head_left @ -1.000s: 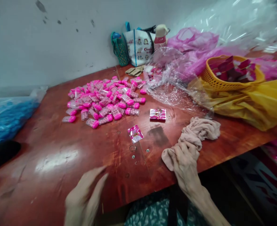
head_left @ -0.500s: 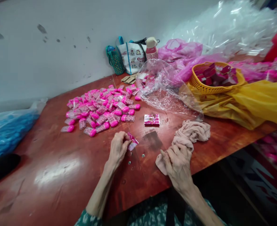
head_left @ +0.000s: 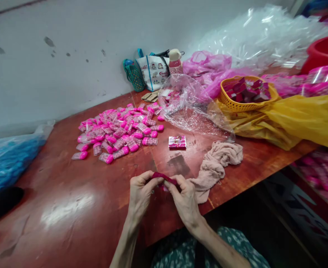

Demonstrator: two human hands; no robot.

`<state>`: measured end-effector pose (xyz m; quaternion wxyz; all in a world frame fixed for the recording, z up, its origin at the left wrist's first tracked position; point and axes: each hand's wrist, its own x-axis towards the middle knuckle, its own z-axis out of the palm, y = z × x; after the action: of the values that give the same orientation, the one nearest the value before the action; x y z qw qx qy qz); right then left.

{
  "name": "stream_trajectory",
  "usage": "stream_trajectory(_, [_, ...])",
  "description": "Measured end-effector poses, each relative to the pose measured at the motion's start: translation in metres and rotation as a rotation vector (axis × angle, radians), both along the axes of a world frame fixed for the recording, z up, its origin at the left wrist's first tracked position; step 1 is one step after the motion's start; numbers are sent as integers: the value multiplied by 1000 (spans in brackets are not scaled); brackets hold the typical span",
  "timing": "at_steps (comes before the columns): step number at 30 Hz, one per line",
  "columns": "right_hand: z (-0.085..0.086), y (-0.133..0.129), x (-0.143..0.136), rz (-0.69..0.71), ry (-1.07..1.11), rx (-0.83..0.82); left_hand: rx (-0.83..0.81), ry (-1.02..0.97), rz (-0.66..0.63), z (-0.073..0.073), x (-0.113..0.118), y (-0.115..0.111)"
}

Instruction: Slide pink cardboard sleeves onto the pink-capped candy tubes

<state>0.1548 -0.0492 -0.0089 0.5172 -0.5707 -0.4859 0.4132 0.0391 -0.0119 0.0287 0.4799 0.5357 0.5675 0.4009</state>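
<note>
My left hand (head_left: 141,191) and my right hand (head_left: 185,197) pinch the two ends of a small magenta printed card (head_left: 164,176) between thumbs and fingers. The card is bent, its lower part partly hidden by the fingers. A small stack of similar printed cards (head_left: 177,142) lies flat on the table beyond my hands. Just right of my right hand is a crumpled beige cloth (head_left: 216,163). To the left and farther back spreads a heap of small clear bottles with pink caps (head_left: 119,134), which seem filled with pink beads.
A yellow basket (head_left: 236,106) of maroon folded pieces sits on a yellow plastic sheet (head_left: 306,115) at right. Clear film (head_left: 192,108), a pink bag (head_left: 208,63), a tote bag (head_left: 154,72) and a flask (head_left: 175,61) stand behind. Blue items in plastic (head_left: 10,160) are left.
My right hand has left the beige cloth, moved left and taken hold of the magenta card's other end. The card, in my left hand before, is now held between both hands.
</note>
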Motion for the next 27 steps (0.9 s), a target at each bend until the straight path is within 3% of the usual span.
stream_trajectory(5, [-7, 5, -1, 3, 102, -50, -11, 8, 11, -11, -3, 4])
stream_trajectory(9, [-4, 6, 18, -67, 154, -72, 70, 65, 27, -20, 3, 0])
stream_trajectory(11, [1, 6, 33, -151, 216, -52, 197, 192, -90, -25, 20, -4])
stream_trajectory(15, [6, 7, 59, -319, 234, 51, 464, 629, -504, -41, 69, -14])
stream_trajectory(18, [1, 6, 65, -341, 241, 51, 476, 724, -532, -57, 94, -16])
stream_trajectory(21, [-5, 5, 64, -353, 249, 22, 457, 764, -516, -67, 102, -15])
stream_trajectory(24, [-4, 2, 62, -353, 261, 28, 428, 749, -521, -64, 98, -14])
stream_trajectory(27, [3, -4, 60, -311, 303, 16, 392, 674, -516, -50, 81, -15])
